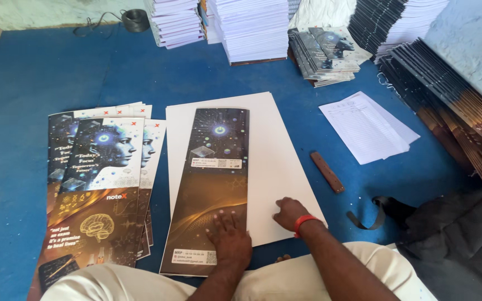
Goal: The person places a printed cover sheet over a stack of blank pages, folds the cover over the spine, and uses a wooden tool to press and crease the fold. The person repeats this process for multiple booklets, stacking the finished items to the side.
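Underneath everything, the blue floor mat [40, 78] fills the scene, with tall stacks of white paper blocks [249, 28] along its far edge and dark printed covers [453, 95] leaning in rows at the far right. Near the middle lies a white board [285, 167], and on its left half rests a long printed cover sheet [210, 184], dark at the far end and golden brown toward the near end. Left of the board sits a fanned pile of similar cover sheets [99, 189] showing a face and a brain. Right of the board lie loose white pages [366, 125] and a small brown wooden stick [327, 171]. The left hand [229, 237] presses flat, fingers spread, on the near part of the long cover sheet. The right hand [290, 213], wearing a red wristband [304, 222], rests open on the white board just beside it.
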